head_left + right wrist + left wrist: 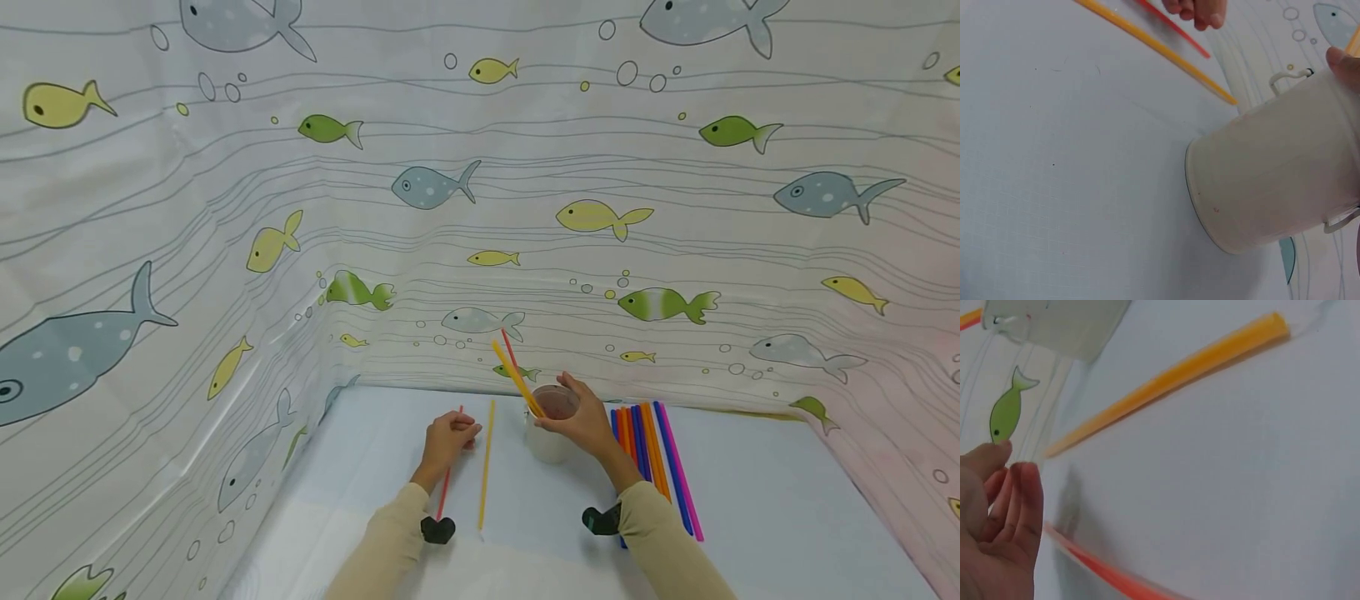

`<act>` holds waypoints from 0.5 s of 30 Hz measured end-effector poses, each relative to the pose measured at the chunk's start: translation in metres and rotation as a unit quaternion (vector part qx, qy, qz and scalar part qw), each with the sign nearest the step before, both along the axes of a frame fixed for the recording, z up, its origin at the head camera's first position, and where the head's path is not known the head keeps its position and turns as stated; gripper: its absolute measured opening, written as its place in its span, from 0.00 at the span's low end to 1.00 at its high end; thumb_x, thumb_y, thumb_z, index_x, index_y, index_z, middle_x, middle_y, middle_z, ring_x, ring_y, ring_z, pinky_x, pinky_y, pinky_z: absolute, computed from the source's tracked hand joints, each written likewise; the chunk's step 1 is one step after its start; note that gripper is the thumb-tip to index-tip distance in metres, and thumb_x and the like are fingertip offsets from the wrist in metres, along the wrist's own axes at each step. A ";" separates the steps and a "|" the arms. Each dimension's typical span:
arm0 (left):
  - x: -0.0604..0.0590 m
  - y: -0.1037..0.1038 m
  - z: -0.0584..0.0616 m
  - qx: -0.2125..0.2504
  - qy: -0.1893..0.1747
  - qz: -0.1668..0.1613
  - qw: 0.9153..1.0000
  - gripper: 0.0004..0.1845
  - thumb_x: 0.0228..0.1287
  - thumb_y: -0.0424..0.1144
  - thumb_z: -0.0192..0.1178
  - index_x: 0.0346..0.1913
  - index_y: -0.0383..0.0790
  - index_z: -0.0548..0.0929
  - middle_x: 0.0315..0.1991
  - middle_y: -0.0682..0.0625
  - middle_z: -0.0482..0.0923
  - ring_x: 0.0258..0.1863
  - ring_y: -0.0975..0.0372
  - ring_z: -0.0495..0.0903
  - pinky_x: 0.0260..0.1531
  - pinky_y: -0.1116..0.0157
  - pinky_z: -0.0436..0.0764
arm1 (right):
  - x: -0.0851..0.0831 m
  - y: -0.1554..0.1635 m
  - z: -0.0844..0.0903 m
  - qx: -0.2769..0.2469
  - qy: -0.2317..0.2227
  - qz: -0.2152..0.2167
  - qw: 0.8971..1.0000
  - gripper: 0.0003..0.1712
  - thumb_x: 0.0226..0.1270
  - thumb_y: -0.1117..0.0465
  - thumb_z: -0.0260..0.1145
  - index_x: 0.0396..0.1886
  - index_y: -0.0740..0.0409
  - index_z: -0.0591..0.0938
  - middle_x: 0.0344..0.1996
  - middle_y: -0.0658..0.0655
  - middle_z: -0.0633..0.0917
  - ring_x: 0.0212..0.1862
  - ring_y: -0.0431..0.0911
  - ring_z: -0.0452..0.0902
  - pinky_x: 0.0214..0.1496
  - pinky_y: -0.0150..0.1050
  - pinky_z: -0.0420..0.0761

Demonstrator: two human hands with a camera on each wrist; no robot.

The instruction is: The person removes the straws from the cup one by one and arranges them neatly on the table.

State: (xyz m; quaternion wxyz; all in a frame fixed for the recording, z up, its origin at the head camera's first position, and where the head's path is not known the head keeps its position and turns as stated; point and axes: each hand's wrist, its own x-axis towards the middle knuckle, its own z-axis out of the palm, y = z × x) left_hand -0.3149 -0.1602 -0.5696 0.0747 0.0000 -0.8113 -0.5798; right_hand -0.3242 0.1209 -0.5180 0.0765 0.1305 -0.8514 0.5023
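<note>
On the pale table (pixel 787 517), near the back where the fish-printed curtain (pixel 675 208) meets it, the person is busy with putting drinking straws into a small white pail (pixel 546 442). As I judge it, this work is only at its beginning: two straws, one yellow (pixel 516 377) and one red (pixel 509 347), stand leaning in the pail, and many more wait outside. The right hand (pixel 581 421) grasps the pail at its rim and holds it steady. The left hand (pixel 447 439) is on the red straw (pixel 446 487) that lies flat on the table, fingers curled down over its far end; I think it is picking this one up. Just beside it lies a long yellow straw (pixel 486 464), apart from the hand. The next move, I believe, needs a firm pinch on the thin red straw, a lift, and then good aim at the narrow mouth of the pail.

Some things are hard to see. The left wrist view shows the fingers bent, but the touch on the straw itself is outside it. The bundle of coloured straws (pixel 660 458) on the right is partly covered by the right sleeve (pixel 660 533), so I cannot count them.
</note>
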 end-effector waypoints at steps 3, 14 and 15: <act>0.000 -0.007 0.004 -0.038 0.017 0.031 0.999 0.08 0.56 0.33 0.71 0.35 0.32 0.83 0.26 0.47 0.84 0.20 0.59 0.83 0.21 0.67 0.84 | 0.000 0.000 -0.001 0.000 0.002 0.001 1.000 0.62 0.41 0.39 0.80 0.75 0.53 0.62 0.67 0.53 0.72 0.71 0.55 0.60 0.68 0.65 0.59; 0.011 -0.022 0.012 -0.211 -0.035 0.070 0.974 0.07 0.50 0.37 0.74 0.25 0.38 0.85 0.16 0.54 0.78 0.16 0.65 0.75 0.18 0.68 0.75 | 0.000 0.000 0.000 -0.001 -0.003 0.002 1.000 0.63 0.41 0.40 0.81 0.75 0.53 0.61 0.67 0.55 0.71 0.70 0.56 0.61 0.67 0.66 0.61; 0.011 -0.022 0.011 -0.211 -0.037 0.066 0.975 0.07 0.50 0.36 0.74 0.25 0.38 0.86 0.16 0.54 0.78 0.15 0.65 0.75 0.18 0.68 0.76 | 0.000 0.000 0.000 -0.002 -0.004 0.002 1.000 0.63 0.41 0.40 0.81 0.75 0.53 0.61 0.67 0.55 0.71 0.70 0.56 0.61 0.67 0.65 0.61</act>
